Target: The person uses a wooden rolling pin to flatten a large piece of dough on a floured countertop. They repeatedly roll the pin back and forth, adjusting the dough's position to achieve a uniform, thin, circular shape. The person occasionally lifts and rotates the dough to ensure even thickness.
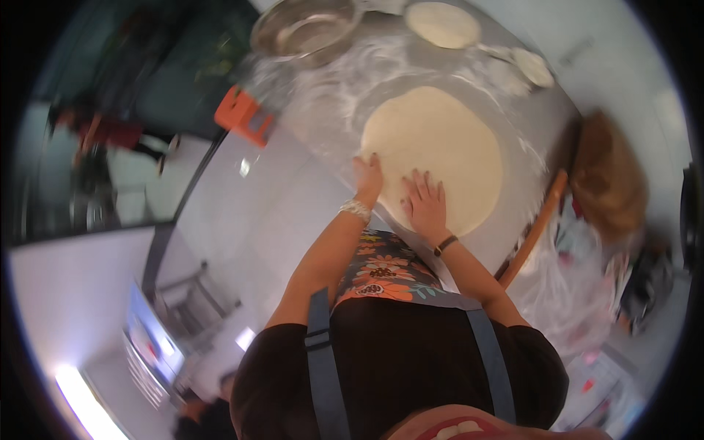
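A large round sheet of dough lies flat on the floured metal table. At its left edge is my left hand, thumb and fingers apart, with a light bracelet on the wrist; whether it pinches the rim is hard to tell. My right hand rests palm down on the lower part of the sheet, fingers slightly spread, a dark band on its wrist. A smaller dough round lies at the table's far side.
A metal bowl stands at the far left of the table. A wooden rolling pin leans along the right edge, near a brown sack and plastic bags. An orange stool stands left. Another person is farther off.
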Demonstrator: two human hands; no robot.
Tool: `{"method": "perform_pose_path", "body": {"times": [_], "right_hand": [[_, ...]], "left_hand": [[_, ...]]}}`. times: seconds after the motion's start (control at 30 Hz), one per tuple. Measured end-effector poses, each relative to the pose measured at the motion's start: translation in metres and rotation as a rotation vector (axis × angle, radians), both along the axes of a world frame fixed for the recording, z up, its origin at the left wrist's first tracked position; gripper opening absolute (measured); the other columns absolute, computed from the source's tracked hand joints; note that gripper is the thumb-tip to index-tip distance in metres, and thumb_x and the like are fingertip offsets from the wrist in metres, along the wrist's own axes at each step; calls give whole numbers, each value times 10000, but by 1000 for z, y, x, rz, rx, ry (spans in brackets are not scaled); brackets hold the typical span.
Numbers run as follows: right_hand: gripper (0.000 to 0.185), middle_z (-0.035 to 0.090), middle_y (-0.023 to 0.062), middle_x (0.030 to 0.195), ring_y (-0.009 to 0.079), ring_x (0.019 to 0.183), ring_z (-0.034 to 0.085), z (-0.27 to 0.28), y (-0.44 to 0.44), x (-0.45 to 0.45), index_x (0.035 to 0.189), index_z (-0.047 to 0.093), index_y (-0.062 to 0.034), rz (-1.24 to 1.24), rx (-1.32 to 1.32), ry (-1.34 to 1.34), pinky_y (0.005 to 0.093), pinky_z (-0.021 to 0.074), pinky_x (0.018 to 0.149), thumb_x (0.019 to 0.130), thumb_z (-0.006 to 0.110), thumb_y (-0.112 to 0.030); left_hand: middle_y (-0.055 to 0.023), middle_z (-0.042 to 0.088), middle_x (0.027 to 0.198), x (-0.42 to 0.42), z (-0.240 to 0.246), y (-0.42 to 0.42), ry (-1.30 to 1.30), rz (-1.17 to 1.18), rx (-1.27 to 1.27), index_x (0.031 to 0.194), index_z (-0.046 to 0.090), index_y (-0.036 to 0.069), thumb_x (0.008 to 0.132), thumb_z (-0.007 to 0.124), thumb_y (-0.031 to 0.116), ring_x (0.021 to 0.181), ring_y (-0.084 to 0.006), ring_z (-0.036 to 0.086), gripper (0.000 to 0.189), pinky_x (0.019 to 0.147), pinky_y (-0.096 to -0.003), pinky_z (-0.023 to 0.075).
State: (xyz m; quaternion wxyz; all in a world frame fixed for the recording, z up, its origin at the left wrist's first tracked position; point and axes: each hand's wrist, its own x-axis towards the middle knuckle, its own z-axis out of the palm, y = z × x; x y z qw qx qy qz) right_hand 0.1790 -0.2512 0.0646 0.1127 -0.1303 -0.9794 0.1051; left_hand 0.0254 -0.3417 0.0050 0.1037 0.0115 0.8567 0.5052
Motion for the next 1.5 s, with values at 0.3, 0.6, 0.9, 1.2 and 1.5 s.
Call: {"method": "perform_pose_path", "body": {"times": [0.3,0.6,0.9,1.2,1.5], "right_hand": [[517,453,185,1324,351,1219,418,-40,-10,153,1314,455,-72,-1117,36,19,496,322,1009,818,566,-168],[504,530,149,1186,346,1100,518,-20,58,189,1303,434,-114,-1715,6,-219,478,454,894,846,558,-286],[387,610,114,1000,323,1000,546,11,25,105,1154,563,-124,-1316,-75,133,445,459,815,786,657,-200],[572,529,32,1245,251,1177,473,-9,27,12,1269,497,-154,-1015,41,-63,494,299,1020,745,694,-272],[445,483,46,1344,232,1261,424,3,214,-6,1312,467,-153,-1160,248,-137,529,239,1071,906,502,-332]], "left_hand": [[-324,531,1127,-26,43,-12,-3,-592,-192,1191,394,-83,886,563,297,1057,-422,535,516,905,-470,422],[-178,274,1483,-93,26,82,905,-1113,-456,1397,315,-8,907,470,405,1361,-391,244,659,1111,-499,180],[-158,278,1486,-134,41,69,720,-1208,-254,1393,344,26,902,477,389,1366,-373,247,625,1111,-511,162],[-167,407,1407,-143,51,100,960,-1309,-273,1327,435,4,906,476,302,1330,-375,317,517,1105,-516,174],[-191,399,1407,-171,56,287,1004,-1166,-247,1306,441,-32,948,407,308,1321,-383,328,495,1099,-519,194]]}}
